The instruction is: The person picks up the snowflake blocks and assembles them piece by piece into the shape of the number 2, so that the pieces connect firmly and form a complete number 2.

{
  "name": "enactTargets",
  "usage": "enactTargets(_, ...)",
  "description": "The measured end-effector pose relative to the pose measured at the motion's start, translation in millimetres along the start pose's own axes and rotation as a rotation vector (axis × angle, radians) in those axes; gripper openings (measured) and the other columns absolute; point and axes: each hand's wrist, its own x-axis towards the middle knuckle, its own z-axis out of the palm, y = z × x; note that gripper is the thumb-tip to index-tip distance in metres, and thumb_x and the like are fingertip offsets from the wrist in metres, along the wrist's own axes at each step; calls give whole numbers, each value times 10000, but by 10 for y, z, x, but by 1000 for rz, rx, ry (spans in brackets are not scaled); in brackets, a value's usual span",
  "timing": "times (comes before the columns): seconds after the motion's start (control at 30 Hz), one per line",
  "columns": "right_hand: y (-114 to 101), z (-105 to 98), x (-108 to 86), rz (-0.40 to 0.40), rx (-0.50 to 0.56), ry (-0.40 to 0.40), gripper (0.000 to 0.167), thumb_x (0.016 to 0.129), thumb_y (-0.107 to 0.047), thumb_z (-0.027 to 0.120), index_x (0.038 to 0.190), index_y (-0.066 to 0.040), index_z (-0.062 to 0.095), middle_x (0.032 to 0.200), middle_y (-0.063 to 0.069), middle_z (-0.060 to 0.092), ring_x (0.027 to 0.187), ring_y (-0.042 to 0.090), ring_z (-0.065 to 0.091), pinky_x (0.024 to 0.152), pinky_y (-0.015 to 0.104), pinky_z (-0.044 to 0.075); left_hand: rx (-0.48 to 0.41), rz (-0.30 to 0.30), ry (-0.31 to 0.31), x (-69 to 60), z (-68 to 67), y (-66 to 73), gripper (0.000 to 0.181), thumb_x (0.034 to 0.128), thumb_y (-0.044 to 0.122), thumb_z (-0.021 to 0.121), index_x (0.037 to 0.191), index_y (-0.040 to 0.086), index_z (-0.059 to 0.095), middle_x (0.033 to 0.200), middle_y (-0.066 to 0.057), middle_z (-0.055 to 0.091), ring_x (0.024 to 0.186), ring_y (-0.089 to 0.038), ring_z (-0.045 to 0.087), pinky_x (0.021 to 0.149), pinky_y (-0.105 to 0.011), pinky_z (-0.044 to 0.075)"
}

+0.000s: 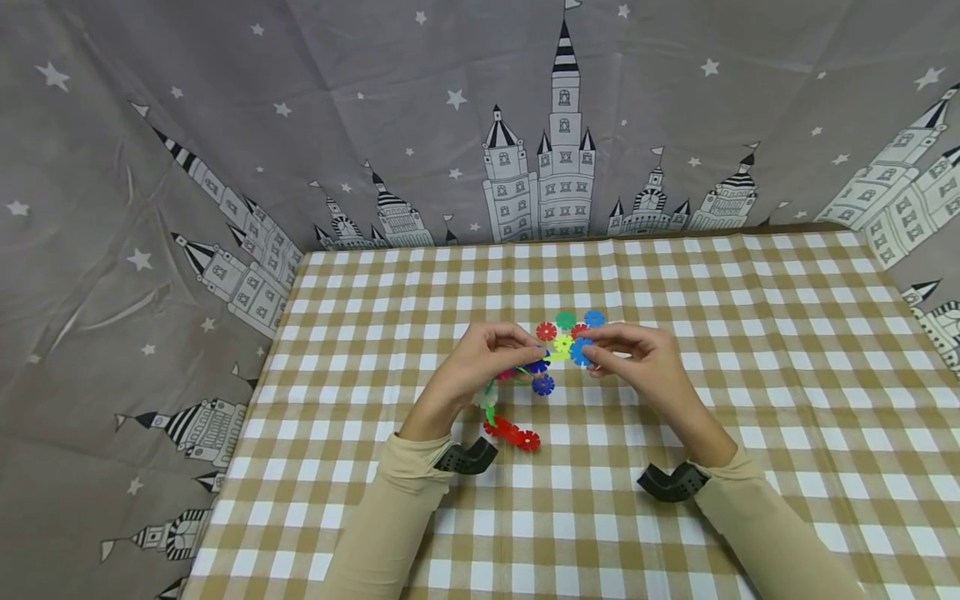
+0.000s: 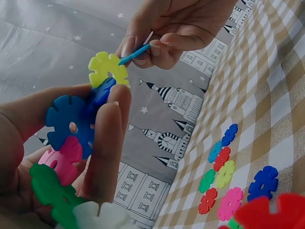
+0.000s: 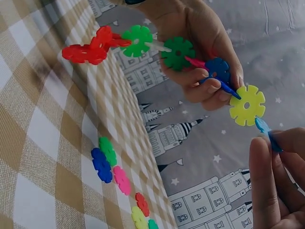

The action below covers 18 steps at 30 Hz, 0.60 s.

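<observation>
Right wrist view: the light-blue disc (image 3: 262,127) met the rim of the yellow disc (image 3: 239,112) (how deeply, I could not tell), pinched at the fingertips of the right hand (image 3: 279,188). The left hand (image 3: 209,43) gripped the joined chain (image 3: 177,60) behind it, above loose discs (image 3: 101,166) on the checked tablecloth (image 3: 57,157).

You occupied a screened-off workspace of unclear room type: castle-print fabric (image 1: 660,108) hung behind the checked tablecloth (image 1: 757,333).
</observation>
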Motion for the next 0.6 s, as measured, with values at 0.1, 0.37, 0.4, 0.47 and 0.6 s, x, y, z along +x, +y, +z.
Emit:
enactTargets(0.1, -6, 14, -10, -14, -26, -4, 218, 961, -79, 729, 1154, 20, 743, 1112, 94, 766, 756, 237, 762, 701, 332, 644, 1, 9, 6, 3, 3, -5, 122, 942, 47, 723, 1002, -59, 733, 850, 45, 767, 758, -88, 710, 690, -224, 572)
enactTargets(0.37, -16, 52, -30, -34, -62, -16, 196, 951, -52, 732, 1127, 31, 750, 1064, 229, 750, 735, 270, 771, 686, 318, 640, 17, 12, 12, -5, 26, 1, 142, 940, 41, 729, 1013, -82, 730, 839, 29, 758, 736, -93, 714, 704, -267, 604)
enactTargets(0.4, -17, 54, -31, -40, -66, -17, 191, 949, -50, 733, 1121, 33, 752, 1052, 226, 753, 733, 255, 772, 686, 316, 640, 21, 9, 17, -3, 27, -2, 140, 940, 44, 732, 1010, -76, 733, 840, 26, 759, 735, -95, 715, 715, -287, 613)
enactTargets(0.47, -22, 56, -33, -53, -73, -20, 183, 949, -46, 732, 1114, 30, 755, 1035, 223, 756, 731, 220, 774, 686, 309, 638, 34, 1, 27, -1, 34, -5, 143, 938, 55, 740, 1010, -68, 741, 846, 22, 762, 740, -96, 718, 743, -332, 625)
enactTargets(0.6, -37, 51, -34, -71, -80, -30, 173, 950, -36, 726, 1106, 31, 757, 1001, 215, 757, 719, 163, 770, 680, 298, 636, 59, -9, 33, -1, 46, -2, 145, 937, 78, 751, 1005, -49, 757, 876, -13, 775, 752, -104, 729, 800, -428, 630)
